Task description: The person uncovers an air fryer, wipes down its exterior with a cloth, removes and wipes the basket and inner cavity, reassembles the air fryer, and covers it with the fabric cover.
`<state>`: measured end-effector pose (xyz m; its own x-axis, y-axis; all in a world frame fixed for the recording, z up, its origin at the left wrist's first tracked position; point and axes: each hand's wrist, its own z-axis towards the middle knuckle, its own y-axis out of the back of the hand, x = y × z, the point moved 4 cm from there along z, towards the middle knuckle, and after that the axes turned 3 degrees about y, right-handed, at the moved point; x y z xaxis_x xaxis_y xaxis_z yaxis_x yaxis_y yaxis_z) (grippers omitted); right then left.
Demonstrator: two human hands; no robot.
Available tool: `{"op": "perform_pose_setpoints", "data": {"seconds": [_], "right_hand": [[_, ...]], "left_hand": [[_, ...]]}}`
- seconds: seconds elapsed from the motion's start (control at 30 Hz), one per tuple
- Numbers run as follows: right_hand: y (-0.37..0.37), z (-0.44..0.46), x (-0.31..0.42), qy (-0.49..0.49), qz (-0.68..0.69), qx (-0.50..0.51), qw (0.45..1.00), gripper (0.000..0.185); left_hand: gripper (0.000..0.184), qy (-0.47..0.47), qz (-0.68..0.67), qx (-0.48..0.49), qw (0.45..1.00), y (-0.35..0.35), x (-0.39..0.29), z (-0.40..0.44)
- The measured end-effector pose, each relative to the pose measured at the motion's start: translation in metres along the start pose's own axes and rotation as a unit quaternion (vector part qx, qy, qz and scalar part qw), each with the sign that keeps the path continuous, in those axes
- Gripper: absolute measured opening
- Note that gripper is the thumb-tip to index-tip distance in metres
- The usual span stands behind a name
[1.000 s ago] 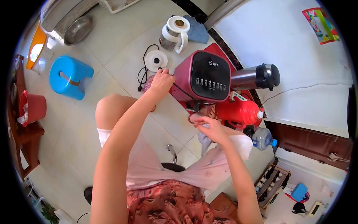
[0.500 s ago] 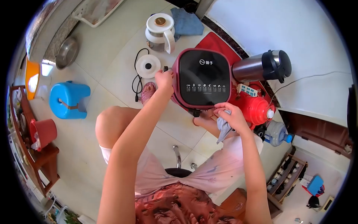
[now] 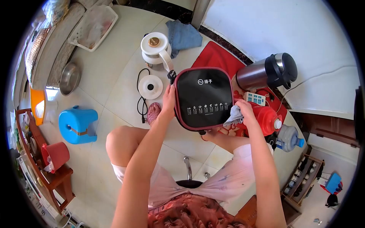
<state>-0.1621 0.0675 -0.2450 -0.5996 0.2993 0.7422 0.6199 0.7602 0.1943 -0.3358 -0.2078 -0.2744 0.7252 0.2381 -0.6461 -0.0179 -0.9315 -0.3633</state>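
Observation:
A square electric griddle (image 3: 204, 97) with a glossy black lid and dark red rim is held between my hands, its printed icons along the side nearest me. My left hand (image 3: 169, 102) is closed on its left edge, just below a black fitting. At the right edge, my right hand (image 3: 246, 111) is closed around a crumpled grey cloth (image 3: 234, 116), with its fingers against the griddle's side. The underside of the griddle is hidden.
Beyond the griddle stand a white-lidded glass kettle (image 3: 155, 47) and its round base (image 3: 150, 87) with cord. To the right are a steel flask (image 3: 253, 72), power strip (image 3: 254, 98), red thermos (image 3: 263, 119) and water bottle (image 3: 288, 137). A blue stool (image 3: 78, 124) stands left.
The griddle has come down toward me and turned slightly. My right hand, with the cloth, has gone from its near right corner to the right edge. My left hand stays on the left side.

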Motion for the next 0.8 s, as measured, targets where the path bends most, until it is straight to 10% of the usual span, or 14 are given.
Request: {"op": "perform_pose_setpoints", "data": {"seconds": [0.17, 0.47, 0.8], "right_hand": [[-0.002, 0.021, -0.024, -0.131, 0.129, 0.041, 0.982, 0.014], [0.001, 0.041, -0.012, -0.084, -0.076, 0.078, 0.990, 0.039], [-0.003, 0.034, 0.016, 0.093, -0.235, 0.028, 0.967, 0.034]], "left_hand": [[0.074, 0.088, 0.031, 0.072, 0.993, 0.031, 0.056, 0.059], [0.066, 0.220, -0.072, 0.055, 0.971, 0.039, 0.082, 0.073], [0.032, -0.036, 0.219, -0.156, 0.962, 0.035, 0.034, 0.059]]}}
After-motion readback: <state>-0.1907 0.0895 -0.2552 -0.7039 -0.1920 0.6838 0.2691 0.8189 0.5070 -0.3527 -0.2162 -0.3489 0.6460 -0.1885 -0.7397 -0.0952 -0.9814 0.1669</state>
